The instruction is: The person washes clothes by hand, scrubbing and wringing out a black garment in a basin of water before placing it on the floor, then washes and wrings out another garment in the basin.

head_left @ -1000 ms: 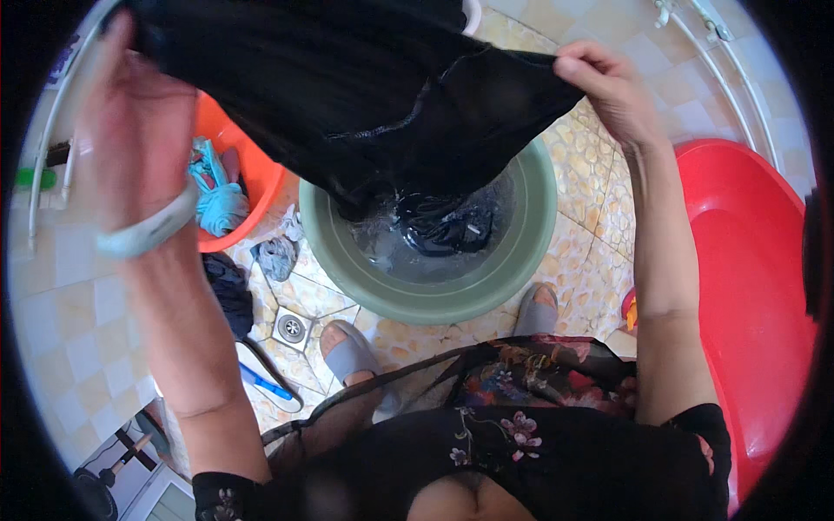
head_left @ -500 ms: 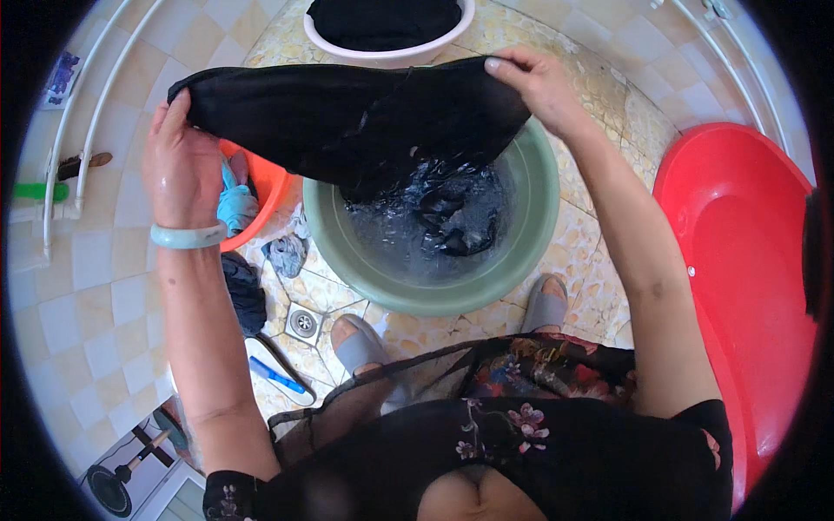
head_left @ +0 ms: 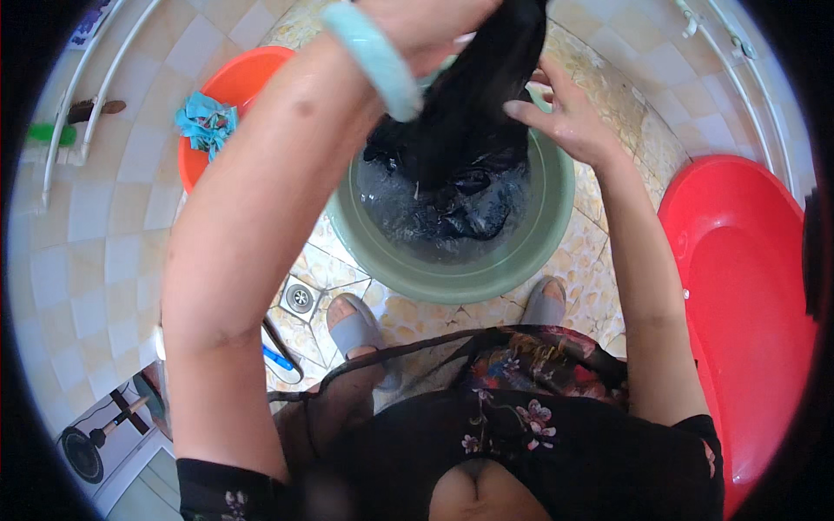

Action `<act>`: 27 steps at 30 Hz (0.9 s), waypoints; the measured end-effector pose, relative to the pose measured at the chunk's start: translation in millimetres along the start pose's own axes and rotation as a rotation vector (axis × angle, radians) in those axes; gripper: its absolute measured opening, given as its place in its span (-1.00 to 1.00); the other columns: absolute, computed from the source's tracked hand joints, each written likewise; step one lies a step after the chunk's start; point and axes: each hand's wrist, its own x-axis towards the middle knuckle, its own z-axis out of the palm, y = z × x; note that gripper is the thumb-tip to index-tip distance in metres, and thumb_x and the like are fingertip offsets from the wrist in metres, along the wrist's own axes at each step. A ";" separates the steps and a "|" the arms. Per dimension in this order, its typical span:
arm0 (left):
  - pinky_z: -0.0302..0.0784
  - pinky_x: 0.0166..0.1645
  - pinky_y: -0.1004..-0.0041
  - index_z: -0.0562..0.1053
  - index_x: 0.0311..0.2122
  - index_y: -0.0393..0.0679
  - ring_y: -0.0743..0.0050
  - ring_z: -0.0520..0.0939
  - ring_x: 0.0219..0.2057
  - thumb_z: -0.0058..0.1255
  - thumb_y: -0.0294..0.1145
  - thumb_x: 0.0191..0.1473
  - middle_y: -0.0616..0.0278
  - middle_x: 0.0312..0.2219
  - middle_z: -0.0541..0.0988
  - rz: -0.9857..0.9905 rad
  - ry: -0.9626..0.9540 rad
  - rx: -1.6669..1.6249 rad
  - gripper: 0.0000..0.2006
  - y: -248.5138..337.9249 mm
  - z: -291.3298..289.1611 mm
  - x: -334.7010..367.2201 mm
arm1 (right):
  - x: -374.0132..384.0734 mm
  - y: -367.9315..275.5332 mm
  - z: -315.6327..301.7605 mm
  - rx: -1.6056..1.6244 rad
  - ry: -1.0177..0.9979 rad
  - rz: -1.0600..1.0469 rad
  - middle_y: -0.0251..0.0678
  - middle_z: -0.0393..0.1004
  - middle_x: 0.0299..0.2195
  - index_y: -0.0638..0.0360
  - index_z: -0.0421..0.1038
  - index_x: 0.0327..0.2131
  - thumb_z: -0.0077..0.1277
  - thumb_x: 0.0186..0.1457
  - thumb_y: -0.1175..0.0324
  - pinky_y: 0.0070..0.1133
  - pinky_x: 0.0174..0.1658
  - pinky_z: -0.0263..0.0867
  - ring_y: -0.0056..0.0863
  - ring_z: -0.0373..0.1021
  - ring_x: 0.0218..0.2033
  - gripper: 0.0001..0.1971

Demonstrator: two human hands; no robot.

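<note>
A wet black garment (head_left: 482, 87) hangs bunched lengthwise over a green basin (head_left: 452, 286), its lower part lying in the water. My left hand (head_left: 434, 22) is raised at the top edge of the view, holding the garment's upper end; its fingertips are partly hidden there. A pale green bangle (head_left: 373, 61) circles that wrist. Beside the garment's right edge is my right hand (head_left: 569, 122), thumb and fingers apart, close to or lightly touching the cloth. Dark fabric (head_left: 473, 217) floats in the basin's water.
An orange basin (head_left: 252, 74) with a blue cloth (head_left: 207, 122) stands at the left. A large red tub (head_left: 747, 260) fills the right side. Below the green basin are a floor drain (head_left: 300, 299), a blue-handled brush (head_left: 278, 357) and my slippered feet (head_left: 356, 326).
My left hand has swung up and right, drawing the stretched garment together into a hanging bunch. The right hand has come down slightly, its grip on the corner loosened.
</note>
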 end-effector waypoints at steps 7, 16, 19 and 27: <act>0.39 -0.09 0.41 0.45 -0.28 -0.33 0.21 0.50 -0.17 0.04 -0.43 -0.15 -0.08 -0.22 0.48 0.271 -0.147 0.464 -0.73 -67.2 -20.8 34.2 | 25.2 14.2 47.8 -0.079 0.050 0.323 -0.13 0.47 -0.46 0.34 0.37 -0.21 0.04 -0.04 0.16 -0.50 -0.23 0.28 -0.41 0.38 -0.38 -0.58; 0.44 -0.14 0.47 0.41 -0.15 -0.31 0.39 0.55 -0.28 0.03 -0.44 -0.12 0.09 -0.34 0.55 -0.245 0.007 0.471 -0.65 -251.2 -57.8 -51.1 | 2.9 26.2 20.0 0.955 0.182 0.402 -0.28 0.47 -0.40 0.32 0.41 -0.30 -0.10 0.02 0.49 -0.56 -0.27 0.32 -0.48 0.40 -0.39 -0.83; 0.39 -0.17 0.57 0.37 -0.12 -0.34 0.61 0.47 -0.29 0.09 -0.42 -0.10 0.23 -0.33 0.50 -0.309 -0.040 0.306 -0.61 -256.7 -33.2 -47.8 | -5.6 20.7 17.2 1.083 0.188 0.391 -0.26 0.47 -0.35 0.33 0.40 -0.27 -0.11 0.03 0.47 -0.55 -0.21 0.32 -0.47 0.41 -0.33 -0.81; 0.34 -0.04 0.51 0.31 0.01 -0.21 0.59 0.47 -0.19 0.02 -0.45 0.00 0.32 -0.21 0.47 -0.442 -0.040 -0.308 -0.58 -236.3 -24.8 -62.5 | -31.4 108.8 -2.3 0.082 -0.115 0.552 -0.22 0.46 -0.32 0.29 0.36 -0.19 0.01 -0.05 0.37 -0.53 -0.16 0.29 -0.43 0.38 -0.32 -0.68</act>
